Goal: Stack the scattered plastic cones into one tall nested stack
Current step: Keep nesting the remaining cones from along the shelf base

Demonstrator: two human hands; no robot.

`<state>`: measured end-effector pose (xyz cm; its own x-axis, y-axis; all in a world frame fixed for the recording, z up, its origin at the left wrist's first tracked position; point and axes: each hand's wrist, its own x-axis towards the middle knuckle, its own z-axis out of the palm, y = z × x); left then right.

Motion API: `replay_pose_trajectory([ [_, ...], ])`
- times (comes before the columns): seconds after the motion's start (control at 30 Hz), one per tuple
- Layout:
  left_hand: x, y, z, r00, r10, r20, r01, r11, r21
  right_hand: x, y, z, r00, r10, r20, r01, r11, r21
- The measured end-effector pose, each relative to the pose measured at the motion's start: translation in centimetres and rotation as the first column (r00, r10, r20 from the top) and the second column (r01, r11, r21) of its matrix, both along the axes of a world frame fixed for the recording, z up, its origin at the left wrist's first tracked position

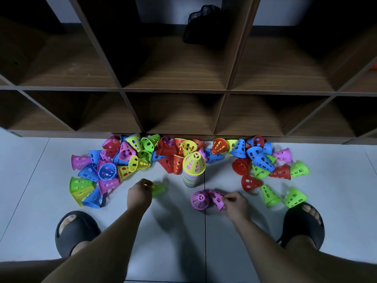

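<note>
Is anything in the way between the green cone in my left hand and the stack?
Nothing visible: only bare floor lies between the green cone in the left hand and the stack.

A dark wooden cubby shelf (175, 88) stands on pale grey floor tiles (24, 170) in dim light.

text: none legible | labels: none | brands: none | numbers: none | signs: none anywhere in view
</note>
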<state>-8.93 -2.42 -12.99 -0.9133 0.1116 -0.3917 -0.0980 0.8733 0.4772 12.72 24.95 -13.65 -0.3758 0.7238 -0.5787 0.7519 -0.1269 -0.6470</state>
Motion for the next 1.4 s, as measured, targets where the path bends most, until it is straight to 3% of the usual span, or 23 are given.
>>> replay_pose_trajectory([
  [0.1, 1.8, 0.2, 0.5, 0.990, 0.125, 0.060, -0.130, 0.989, 0.075, 0.2, 0.2, 1.0, 0.994, -0.112, -0.012, 0.111, 0.993, -0.039],
  [0.17, 3.1, 0.4, 1.1, 0.973, 0.205, 0.110, -0.218, 0.968, 0.125, 0.2, 0.2, 1.8, 0.965, -0.254, -0.062, 0.236, 0.948, -0.212],
  [0.27, 4.7, 0.7, 2.2, 0.952, 0.273, 0.140, -0.295, 0.939, 0.178, 0.1, -0.1, 3.4, 0.890, -0.440, -0.115, 0.329, 0.797, -0.506],
  [0.37, 5.9, 0.6, 3.1, 0.941, 0.290, 0.172, -0.322, 0.926, 0.198, -0.2, -0.7, 5.5, 0.864, -0.480, -0.152, 0.265, 0.690, -0.674],
  [0.47, 7.0, 0.6, 4.3, 0.932, 0.294, 0.214, -0.337, 0.919, 0.206, -0.8, -1.3, 7.2, 0.856, -0.473, -0.210, 0.189, 0.663, -0.725],
  [0.63, 8.4, 0.5, 5.5, 0.895, 0.326, 0.306, -0.414, 0.862, 0.292, -2.4, -3.0, 7.8, 0.921, -0.349, -0.173, 0.133, 0.700, -0.702],
  [0.83, 9.5, 0.0, 7.5, 0.820, 0.360, 0.445, -0.551, 0.707, 0.443, -1.3, -4.2, 7.5, 0.994, -0.109, 0.025, 0.110, 0.905, -0.412],
  [0.97, 10.4, 0.6, 9.0, 0.793, 0.278, 0.542, -0.567, 0.663, 0.489, -1.4, -5.1, 9.8, 0.988, -0.090, -0.125, 0.041, 0.936, -0.351],
  [1.17, 12.6, 2.8, 12.3, 0.786, 0.107, 0.609, -0.543, 0.591, 0.597, -2.0, -7.1, 14.9, 0.932, 0.168, -0.322, -0.256, 0.932, -0.257],
  [1.4, 15.0, 3.9, 13.7, 0.700, 0.144, 0.699, -0.672, 0.464, 0.577, 0.0, -7.7, 16.7, 0.919, 0.113, -0.378, -0.214, 0.947, -0.238],
])
